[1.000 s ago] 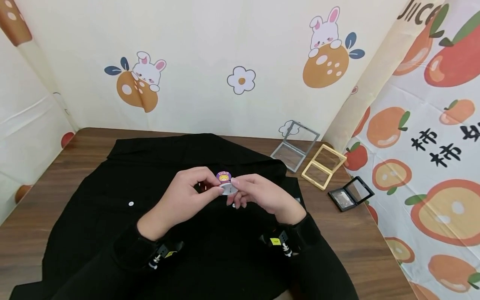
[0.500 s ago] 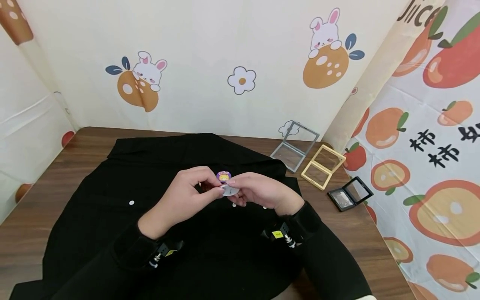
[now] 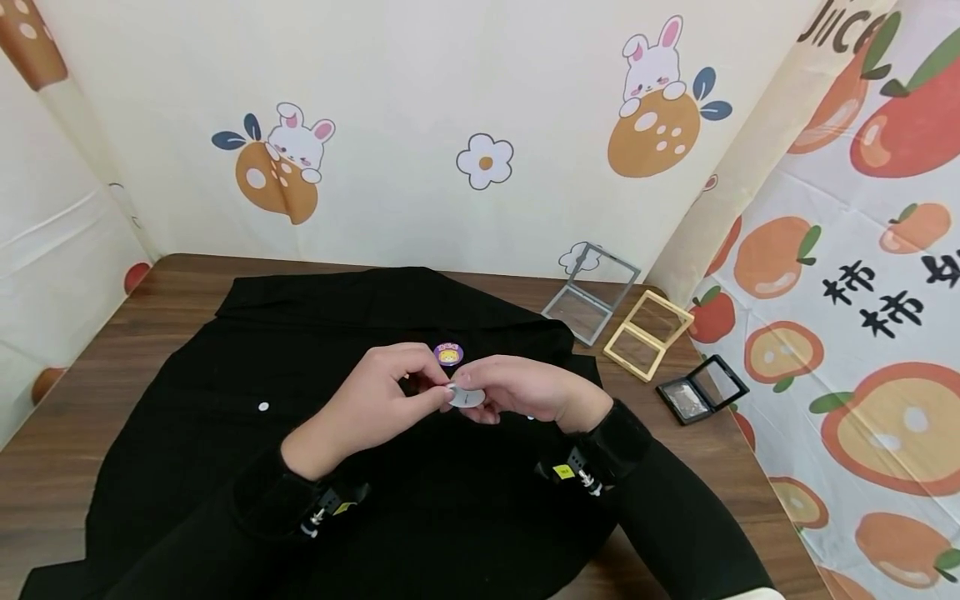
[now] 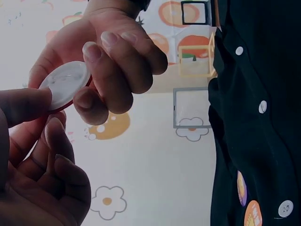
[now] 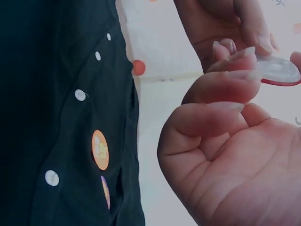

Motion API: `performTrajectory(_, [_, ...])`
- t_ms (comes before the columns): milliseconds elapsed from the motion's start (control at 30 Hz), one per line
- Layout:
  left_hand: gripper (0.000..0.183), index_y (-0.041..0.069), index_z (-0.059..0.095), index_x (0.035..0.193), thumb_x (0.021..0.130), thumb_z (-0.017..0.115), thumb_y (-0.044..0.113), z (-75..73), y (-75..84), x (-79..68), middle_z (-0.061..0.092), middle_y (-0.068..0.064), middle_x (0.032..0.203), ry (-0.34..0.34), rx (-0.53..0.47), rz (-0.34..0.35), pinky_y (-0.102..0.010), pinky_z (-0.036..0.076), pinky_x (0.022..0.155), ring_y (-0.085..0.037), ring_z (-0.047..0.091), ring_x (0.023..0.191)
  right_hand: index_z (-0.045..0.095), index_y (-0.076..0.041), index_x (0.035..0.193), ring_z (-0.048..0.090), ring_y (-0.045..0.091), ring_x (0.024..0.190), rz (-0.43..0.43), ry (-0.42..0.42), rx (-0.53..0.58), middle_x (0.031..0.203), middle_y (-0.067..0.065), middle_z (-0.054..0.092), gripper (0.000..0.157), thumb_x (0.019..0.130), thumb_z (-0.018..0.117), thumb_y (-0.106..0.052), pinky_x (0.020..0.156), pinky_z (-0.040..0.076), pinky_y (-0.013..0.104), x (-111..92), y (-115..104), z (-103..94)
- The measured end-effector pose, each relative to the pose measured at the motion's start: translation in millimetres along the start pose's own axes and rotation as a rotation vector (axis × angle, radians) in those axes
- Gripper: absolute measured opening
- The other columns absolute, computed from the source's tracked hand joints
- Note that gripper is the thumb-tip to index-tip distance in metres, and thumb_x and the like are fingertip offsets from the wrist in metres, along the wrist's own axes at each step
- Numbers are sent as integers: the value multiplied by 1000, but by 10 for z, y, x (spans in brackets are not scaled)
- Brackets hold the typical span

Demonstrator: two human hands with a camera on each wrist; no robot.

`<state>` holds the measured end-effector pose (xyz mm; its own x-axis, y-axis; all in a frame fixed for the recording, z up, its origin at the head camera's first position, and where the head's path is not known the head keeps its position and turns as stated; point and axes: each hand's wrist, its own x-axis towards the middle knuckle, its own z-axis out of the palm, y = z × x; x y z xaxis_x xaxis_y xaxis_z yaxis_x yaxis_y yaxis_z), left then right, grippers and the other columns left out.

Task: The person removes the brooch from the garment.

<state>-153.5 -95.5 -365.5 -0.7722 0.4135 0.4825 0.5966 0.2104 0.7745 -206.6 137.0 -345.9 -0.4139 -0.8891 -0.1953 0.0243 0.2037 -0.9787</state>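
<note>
A round pin badge (image 3: 468, 396), white-backed with a thin red edge, is held in the air over a black button-up shirt (image 3: 315, 350). My left hand (image 3: 386, 396) pinches its left side between thumb and finger. Against the other side, my right hand (image 3: 525, 387) grips it, its remaining fingers curled beneath. In the left wrist view a pin bar shows faintly across the back of the badge. A purple badge (image 3: 448, 354) with a yellow figure sits on the shirt just beyond my hands. Beside it, an orange badge (image 5: 100, 149) shows in the right wrist view.
White buttons (image 5: 80, 95) run along the shirt front. At the right of the wooden table (image 3: 720, 483) stand three opened frames: grey (image 3: 576, 293), yellow (image 3: 637, 340) and black (image 3: 684, 400). Printed cloth (image 3: 390, 167) hangs behind and at both sides.
Both hands have come slightly toward me, bringing the pin badge down and away from the purple badge, which now shows fully. My right forearm has swung a little outward.
</note>
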Motion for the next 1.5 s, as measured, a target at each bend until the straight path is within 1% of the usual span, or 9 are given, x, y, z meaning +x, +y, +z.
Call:
performTrajectory(300, [17,22,73,85,90,79,7,-23,4,-3,63,10,83,-64,15,-34,-28,51,64,-13,59,73,62,6,111,51,19,74,8,9,-14,85,5,55,42,108,40,-30,65,42,27,-19,33,11])
performTrajectory(533, [8,20,72,92,94,77,14,-158,-99,33,64,12,87,-129,194,-130,-31,54,69,-8,59,74,64,6,120,53,18,74,88,84,-63,87,4,59,42,108,43,-28,67,45,28,-5,84,17])
performTrajectory(667, [5,16,72,98,95,75,19,-226,-215,42,64,11,89,-153,258,-200,-31,53,71,-9,59,76,64,5,116,56,17,73,150,136,-99,86,4,62,40,108,44,-29,66,43,27,10,124,28])
performTrajectory(833, [15,15,71,107,95,75,22,-291,-336,49,65,5,97,-178,344,-288,-36,53,77,-13,61,86,64,2,107,59,19,72,229,213,-221,87,6,65,38,107,53,-34,67,45,29,48,224,24])
performTrajectory(1000, [33,7,70,119,94,77,27,-332,-508,36,67,-8,115,-208,502,-360,-47,53,91,-26,64,104,66,-8,105,65,27,85,281,311,-366,93,8,69,32,103,61,-39,73,54,38,72,353,5])
performTrajectory(1067, [41,4,68,125,94,77,29,-340,-594,12,66,-14,123,-230,585,-375,-53,50,97,-33,63,112,66,-13,105,66,26,85,292,364,-460,91,6,69,30,101,63,-42,73,55,39,58,380,-7])
performTrajectory(1233, [62,-2,59,140,93,76,35,-349,-775,-51,56,-24,141,-305,775,-419,-60,42,106,-45,52,129,66,-18,107,60,17,68,304,484,-640,80,-1,64,32,99,65,-49,63,50,35,9,427,-96])
performTrajectory(1367, [74,-2,52,147,92,76,40,-349,-849,-65,44,-29,153,-366,755,-503,-64,35,111,-49,41,140,66,-15,110,59,17,66,316,538,-646,81,0,64,36,98,65,-49,61,49,34,-13,429,-200])
performTrajectory(1500, [80,-3,49,150,90,77,43,-353,-887,-62,37,-31,157,-386,685,-545,-65,31,114,-51,34,144,65,-12,116,60,18,72,359,600,-717,86,1,65,43,98,64,-51,66,49,35,-39,395,-326])
